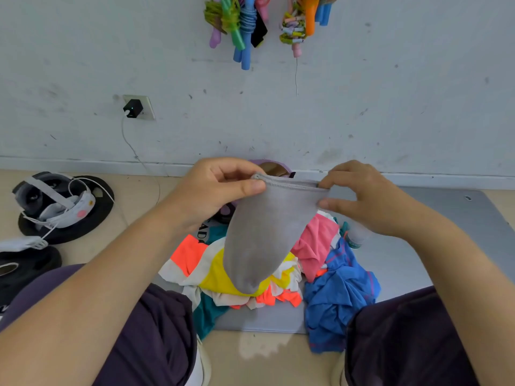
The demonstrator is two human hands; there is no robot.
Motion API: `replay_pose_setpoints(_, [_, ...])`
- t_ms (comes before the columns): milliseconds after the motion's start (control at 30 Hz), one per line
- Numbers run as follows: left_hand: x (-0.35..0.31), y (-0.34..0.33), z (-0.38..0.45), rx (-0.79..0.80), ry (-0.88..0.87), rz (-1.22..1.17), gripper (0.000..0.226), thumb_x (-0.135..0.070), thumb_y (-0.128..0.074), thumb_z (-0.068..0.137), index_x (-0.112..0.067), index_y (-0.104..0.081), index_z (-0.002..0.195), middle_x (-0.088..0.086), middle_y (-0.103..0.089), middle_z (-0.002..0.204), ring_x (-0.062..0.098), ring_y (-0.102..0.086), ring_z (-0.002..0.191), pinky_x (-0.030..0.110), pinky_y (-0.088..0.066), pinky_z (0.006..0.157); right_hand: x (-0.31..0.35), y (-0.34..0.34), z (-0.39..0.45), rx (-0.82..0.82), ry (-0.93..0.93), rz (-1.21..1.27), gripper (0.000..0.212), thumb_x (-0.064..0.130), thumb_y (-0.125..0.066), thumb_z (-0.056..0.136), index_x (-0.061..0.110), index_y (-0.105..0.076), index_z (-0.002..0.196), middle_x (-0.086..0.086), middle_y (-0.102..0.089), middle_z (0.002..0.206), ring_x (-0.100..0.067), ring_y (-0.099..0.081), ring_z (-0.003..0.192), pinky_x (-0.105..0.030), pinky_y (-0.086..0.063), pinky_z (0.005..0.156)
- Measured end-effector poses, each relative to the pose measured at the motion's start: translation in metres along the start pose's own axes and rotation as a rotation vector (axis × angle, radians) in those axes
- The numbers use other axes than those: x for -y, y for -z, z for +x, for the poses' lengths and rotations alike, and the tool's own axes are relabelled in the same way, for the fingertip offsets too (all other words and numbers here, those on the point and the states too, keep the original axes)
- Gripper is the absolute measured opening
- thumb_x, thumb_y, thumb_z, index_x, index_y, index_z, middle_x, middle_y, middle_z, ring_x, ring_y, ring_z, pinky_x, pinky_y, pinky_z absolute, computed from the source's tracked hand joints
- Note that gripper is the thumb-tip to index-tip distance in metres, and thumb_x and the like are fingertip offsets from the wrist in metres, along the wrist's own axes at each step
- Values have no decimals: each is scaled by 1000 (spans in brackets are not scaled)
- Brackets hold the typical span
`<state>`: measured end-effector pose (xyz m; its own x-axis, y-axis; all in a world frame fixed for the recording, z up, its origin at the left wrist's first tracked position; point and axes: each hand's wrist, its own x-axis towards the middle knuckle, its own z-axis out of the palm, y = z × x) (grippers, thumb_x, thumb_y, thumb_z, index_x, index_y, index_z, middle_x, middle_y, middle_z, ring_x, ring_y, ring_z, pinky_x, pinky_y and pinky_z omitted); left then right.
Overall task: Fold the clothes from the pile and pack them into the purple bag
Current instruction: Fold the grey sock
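lower centre: pile of clothes on grey mat. mid-frame: left hand and right hand each pinch the hem of a hanging grey garment. behind them, purple bag, mostly hidden; best to keep the hem taut and level, then fold.

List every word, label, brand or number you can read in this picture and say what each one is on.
"AD": large dark letters on a pale surface behind the clothes pile, cut off by the left hand; the rest of the word is hidden.
Teal label on the small bottle beside the right hand: print is there, too small and blurred to read.
Grey sock held by both hands: no text visible.
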<state>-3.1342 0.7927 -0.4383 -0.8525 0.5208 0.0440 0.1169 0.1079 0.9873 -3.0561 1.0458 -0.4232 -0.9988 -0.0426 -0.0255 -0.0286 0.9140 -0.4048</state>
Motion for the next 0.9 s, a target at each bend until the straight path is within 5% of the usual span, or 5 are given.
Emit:
replay_pose_setpoints(167, [10, 8, 8, -226, -73, 261, 15, -11, -75, 85, -25, -71, 79, -7, -70, 73, 6, -62, 63, 29, -55, 67, 3, 7, -3, -169, -3, 255, 10, 29, -75, 82, 33, -68, 75, 21, -67, 87, 4, -56, 93, 1, -34, 74])
replay_pose_setpoints(500, [19, 1, 5, -162, -131, 535, 4, -19, -72, 88, -22, -72, 90, -12, -72, 82, 1, -66, 78, 22, -52, 75, 14, -1, -3, -433, 113, 362, 19, 13, -79, 77, 23, -63, 79, 9, -65, 79, -11, -61, 74, -8, -45, 70])
replay_pose_setpoints(667, [14, -2, 6, -182, -185, 322, 18, -9, -64, 93, -26, -64, 88, -14, -69, 77, -2, -62, 74, 8, -43, 71, 9, 1, 0, -296, 12, 302, 33, 14, -80, 76, 21, -62, 103, 4, -61, 82, -16, -59, 78, -17, -45, 74])
replay_pose_setpoints(767, [16, -3, 8, -93, -70, 230, 11, -16, -56, 98, -22, -60, 90, -18, -64, 73, -2, -58, 72, 10, -42, 71, 10, -1, 1, -200, -9, 298, 12, 19, -75, 82, 26, -65, 82, 6, -64, 82, -11, -59, 79, -19, -43, 72])
replay_pose_setpoints(900, [11, -8, 7, -104, 93, 45, 16, -33, -53, 89, -30, -61, 76, -6, -56, 72, 13, -54, 72, 33, -41, 71, 13, -1, -2, -15, -4, 1002, 14, 29, -60, 88, 15, -59, 84, 1, -56, 76, -12, -51, 72, -21, -43, 65])
